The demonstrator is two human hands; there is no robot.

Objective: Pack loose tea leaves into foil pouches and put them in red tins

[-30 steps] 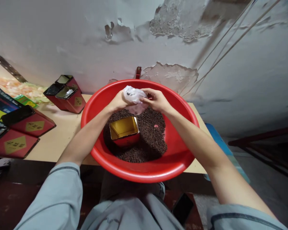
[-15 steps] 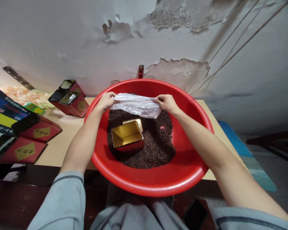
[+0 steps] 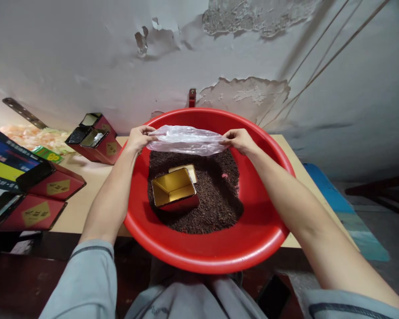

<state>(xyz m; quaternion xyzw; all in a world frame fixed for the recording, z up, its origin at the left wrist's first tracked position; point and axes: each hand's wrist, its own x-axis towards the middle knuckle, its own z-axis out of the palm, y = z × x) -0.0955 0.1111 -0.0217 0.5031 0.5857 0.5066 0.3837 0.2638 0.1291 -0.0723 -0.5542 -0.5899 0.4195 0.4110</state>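
Note:
A clear plastic bag (image 3: 186,139) is stretched flat between my two hands above the far half of a big red basin (image 3: 262,230). My left hand (image 3: 138,138) pinches its left end, my right hand (image 3: 239,140) pinches its right end. Dark loose tea leaves (image 3: 216,199) fill the basin's bottom. An open red tin with a gold inside (image 3: 174,192) stands tilted in the leaves, and a gold lid (image 3: 184,170) lies just behind it.
The basin rests on a pale wooden table (image 3: 83,186) against a peeling wall. Open red tins (image 3: 93,137) stand at the back left. Closed red tins with yellow diamond labels (image 3: 36,199) lie at the left edge, beside colourful boxes (image 3: 3,155).
The bag was a crumpled ball held between both hands; my hands have moved apart and pulled it out into a flat strip, then lifted it slightly.

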